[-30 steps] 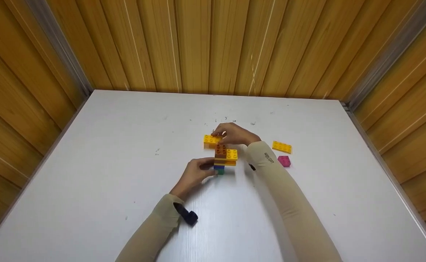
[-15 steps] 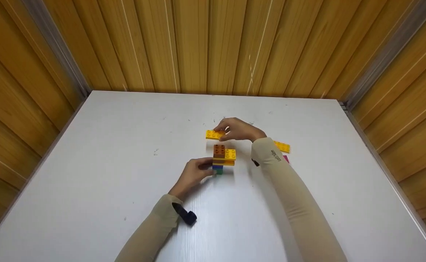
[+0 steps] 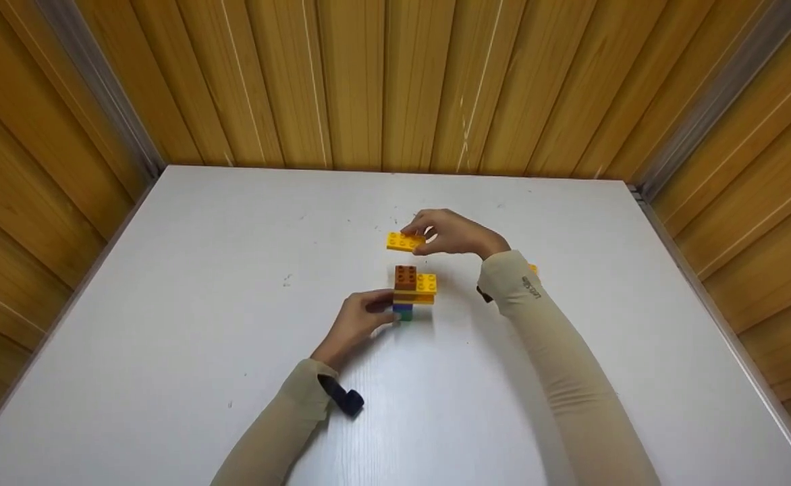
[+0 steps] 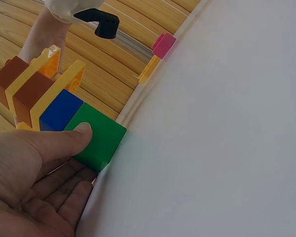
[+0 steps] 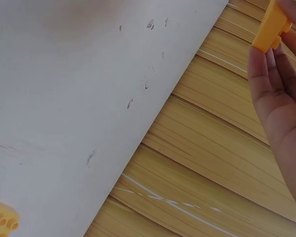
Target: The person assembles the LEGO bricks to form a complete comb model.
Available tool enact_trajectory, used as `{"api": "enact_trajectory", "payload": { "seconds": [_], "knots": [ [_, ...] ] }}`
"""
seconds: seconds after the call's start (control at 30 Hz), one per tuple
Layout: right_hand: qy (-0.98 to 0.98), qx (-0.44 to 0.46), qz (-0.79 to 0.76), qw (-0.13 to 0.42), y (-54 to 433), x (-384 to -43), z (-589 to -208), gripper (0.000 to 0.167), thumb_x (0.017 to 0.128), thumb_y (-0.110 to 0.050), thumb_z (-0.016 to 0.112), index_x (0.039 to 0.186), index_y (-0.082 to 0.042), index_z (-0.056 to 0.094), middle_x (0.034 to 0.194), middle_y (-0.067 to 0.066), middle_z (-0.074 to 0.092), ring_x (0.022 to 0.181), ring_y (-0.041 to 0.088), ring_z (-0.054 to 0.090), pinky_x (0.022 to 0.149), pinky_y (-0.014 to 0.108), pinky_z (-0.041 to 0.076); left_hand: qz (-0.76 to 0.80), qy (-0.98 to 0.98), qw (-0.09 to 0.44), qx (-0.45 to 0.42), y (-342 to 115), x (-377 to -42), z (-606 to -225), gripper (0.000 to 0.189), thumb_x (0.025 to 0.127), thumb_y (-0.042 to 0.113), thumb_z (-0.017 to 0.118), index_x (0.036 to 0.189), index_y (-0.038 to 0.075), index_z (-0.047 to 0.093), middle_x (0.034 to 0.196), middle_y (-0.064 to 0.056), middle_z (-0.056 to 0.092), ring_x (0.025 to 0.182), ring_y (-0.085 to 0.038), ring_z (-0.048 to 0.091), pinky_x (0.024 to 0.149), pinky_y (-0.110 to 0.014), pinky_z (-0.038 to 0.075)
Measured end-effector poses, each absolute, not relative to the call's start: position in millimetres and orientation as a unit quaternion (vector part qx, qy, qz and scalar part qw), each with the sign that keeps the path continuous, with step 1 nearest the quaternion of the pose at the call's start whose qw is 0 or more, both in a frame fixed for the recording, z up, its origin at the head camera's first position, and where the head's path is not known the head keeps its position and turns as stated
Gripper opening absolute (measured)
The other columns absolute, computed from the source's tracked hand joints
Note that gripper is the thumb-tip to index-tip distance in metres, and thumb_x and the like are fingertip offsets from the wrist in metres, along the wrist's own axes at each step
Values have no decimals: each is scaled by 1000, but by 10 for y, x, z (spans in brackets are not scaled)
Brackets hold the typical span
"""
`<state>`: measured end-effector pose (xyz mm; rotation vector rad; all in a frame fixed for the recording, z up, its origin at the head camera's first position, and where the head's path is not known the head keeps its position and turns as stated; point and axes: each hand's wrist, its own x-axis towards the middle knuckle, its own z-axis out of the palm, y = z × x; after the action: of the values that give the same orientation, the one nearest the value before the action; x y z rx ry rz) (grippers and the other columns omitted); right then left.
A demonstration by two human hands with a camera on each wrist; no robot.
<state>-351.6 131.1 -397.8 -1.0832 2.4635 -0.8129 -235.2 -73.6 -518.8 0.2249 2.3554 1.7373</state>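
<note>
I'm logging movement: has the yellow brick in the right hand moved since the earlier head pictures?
Yes: judged against the far edge of the table, the yellow brick has moved up the picture toward that edge and slightly rightward.

2 hands (image 3: 353,321) | 1 block stack (image 3: 405,278) | loose blocks (image 3: 399,241) — 3

Block stack (image 3: 407,286) on table (image 3: 166,304), right of left grip (image 3: 356,320); brick (image 3: 399,241) in right grip (image 3: 455,233), behind.

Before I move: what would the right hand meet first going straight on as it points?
Beyond the yellow brick it pinches, the right hand seems to have a free way leftward over the white table; the brick stack sits nearer the person. Height is unclear.
</note>
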Motion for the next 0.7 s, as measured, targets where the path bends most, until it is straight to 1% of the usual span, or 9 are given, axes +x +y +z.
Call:
{"api": "enact_trajectory", "payload": {
  "seconds": [0.2, 0.43, 0.53, 0.7],
  "knots": [
    [862, -389, -281, 162, 1372, -3463, -3894, 41, 87, -11, 70, 127, -5, 62, 120, 13, 60, 109, 29, 60, 99, 45, 50, 589, 799, 91, 85, -740, -2349, -5179, 48, 85, 8, 68, 132, 9, 59, 126, -6, 65, 115, -19, 62, 105, -38, 46],
    [852, -402, -296, 158, 1432, -3390, -3822, 42, 86, -12, 71, 127, -7, 63, 118, 11, 61, 106, 27, 60, 97, 46, 51, 598, 792, 80, 98, -753, -2345, -5183, 47, 85, 7, 68, 131, 5, 59, 127, -11, 64, 117, -23, 61, 104, -38, 47],
    [851, -406, -294, 156, 1459, -3355, -3805, 43, 86, -13, 71, 127, -8, 63, 117, 9, 61, 105, 25, 60, 97, 44, 51, 595, 794, 80, 98, -752, -2344, -5188, 47, 85, 8, 68, 131, 5, 59, 127, -11, 64, 116, -23, 61, 104, -39, 47],
    [847, -412, -297, 156, 1498, -3292, -3781, 43, 85, -11, 71, 126, -8, 63, 116, 9, 61, 103, 26, 60, 96, 46, 52, 592, 796, 80, 99, -747, -2349, -5202, 46, 85, 8, 68, 130, 5, 59, 127, -11, 64, 117, -23, 61, 105, -39, 46]
  ]
}}
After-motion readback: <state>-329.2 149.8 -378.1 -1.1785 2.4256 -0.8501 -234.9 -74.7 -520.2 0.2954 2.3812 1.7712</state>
